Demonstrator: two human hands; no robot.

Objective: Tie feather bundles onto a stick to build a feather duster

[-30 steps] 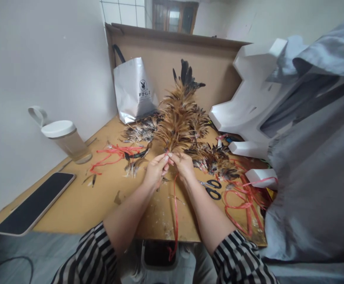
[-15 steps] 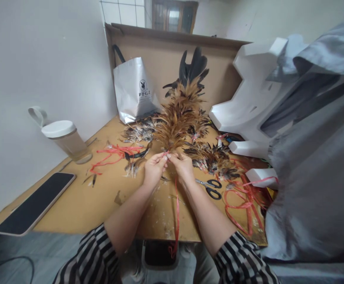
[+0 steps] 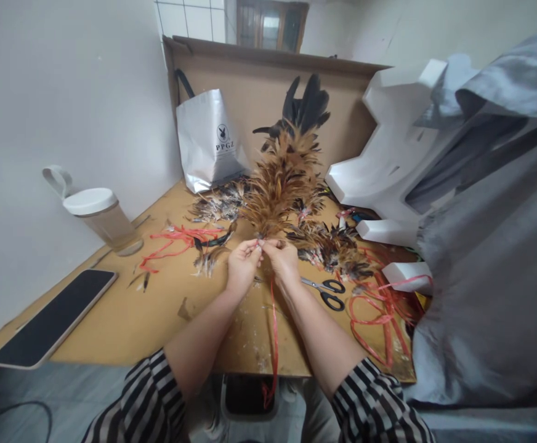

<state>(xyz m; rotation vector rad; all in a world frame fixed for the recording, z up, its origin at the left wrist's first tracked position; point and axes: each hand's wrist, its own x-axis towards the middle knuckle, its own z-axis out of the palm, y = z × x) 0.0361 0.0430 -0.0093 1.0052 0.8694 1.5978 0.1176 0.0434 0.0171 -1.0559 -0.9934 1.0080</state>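
A long bundle of brown feathers (image 3: 275, 184), topped with black plumes, lies pointing away from me with its tied end at my fingertips. My left hand (image 3: 243, 263) is closed, thumb and fingers pinching that end. Close against it, my right hand (image 3: 282, 261) is also closed in a pinch, at a red plastic string (image 3: 274, 326) that hangs from under it past the table edge. The fingertips meet, so the exact grip is partly hidden. Black-handled scissors (image 3: 331, 294) lie just right of my right wrist.
Loose feather bunches (image 3: 333, 246) and red string (image 3: 386, 320) lie to the right, near a white foam piece (image 3: 409, 277). A silver bag (image 3: 208, 144) stands behind. On the left are a lidded cup (image 3: 106, 218), a phone (image 3: 56, 317) and more red string (image 3: 171, 243).
The black plumes have shifted slightly right and the bundle has turned a little. My fingertips have moved slightly, still pinched together at the tied end.
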